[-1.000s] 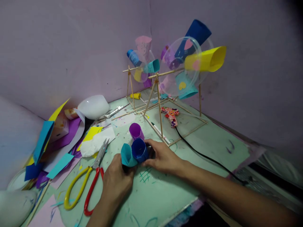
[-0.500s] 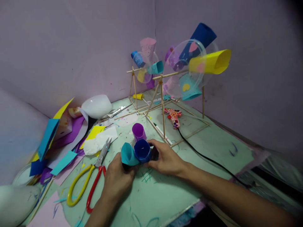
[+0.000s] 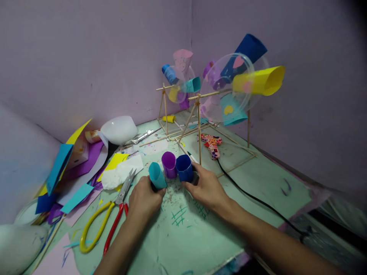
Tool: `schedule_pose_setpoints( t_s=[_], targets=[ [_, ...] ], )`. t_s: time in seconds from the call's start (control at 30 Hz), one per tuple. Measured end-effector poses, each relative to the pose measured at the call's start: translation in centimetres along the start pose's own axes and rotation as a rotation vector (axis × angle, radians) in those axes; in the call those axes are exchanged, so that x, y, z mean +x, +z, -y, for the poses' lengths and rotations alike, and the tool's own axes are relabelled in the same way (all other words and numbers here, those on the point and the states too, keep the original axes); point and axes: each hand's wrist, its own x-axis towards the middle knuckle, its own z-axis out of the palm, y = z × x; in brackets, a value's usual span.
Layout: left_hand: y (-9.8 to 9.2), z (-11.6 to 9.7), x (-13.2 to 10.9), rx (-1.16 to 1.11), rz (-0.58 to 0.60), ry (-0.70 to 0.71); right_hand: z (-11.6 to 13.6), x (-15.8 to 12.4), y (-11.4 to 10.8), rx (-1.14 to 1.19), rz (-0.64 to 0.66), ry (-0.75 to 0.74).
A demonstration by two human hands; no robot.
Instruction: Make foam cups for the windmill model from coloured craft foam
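My left hand [image 3: 147,198] is closed round a turquoise paper tube [image 3: 157,176], which leans a little to the left. In my right hand [image 3: 205,185] is a dark blue paper tube [image 3: 184,169], upright and gripped from its right side. Between these two stands a purple paper tube [image 3: 169,165], touched by neither hand and close against the blue one. Left of my left hand lie scissors [image 3: 122,194] with one yellow and one red handle, their blades apart.
Behind, stick frames carry clear plastic discs [image 3: 226,86] with coloured paper tubes. A patterned glue gun [image 3: 212,145] trails a black cord [image 3: 252,194] rightward. Coloured paper sheets [image 3: 77,198], crumpled tissue [image 3: 113,178] and a white bottle [image 3: 120,130] crowd the left.
The turquoise and blue tubes have come apart from each other. My right hand has shifted the blue tube right and away, beside the purple one. The turquoise tube is now more upright.
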Motion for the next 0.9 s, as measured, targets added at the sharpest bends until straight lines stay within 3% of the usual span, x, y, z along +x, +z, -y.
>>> schedule_pose_setpoints(
  t_s=[0.7, 0.9],
  targets=[
    [0.7, -0.5, 0.1, 0.186, 0.024, -0.005, 0.4, 0.2, 0.3, -0.052, 0.042, 0.068],
    [0.1, 0.3, -0.1, -0.092, 0.052, 0.019, 1.5, -0.8, -0.9, 0.119, -0.098, -0.093]
  ],
)
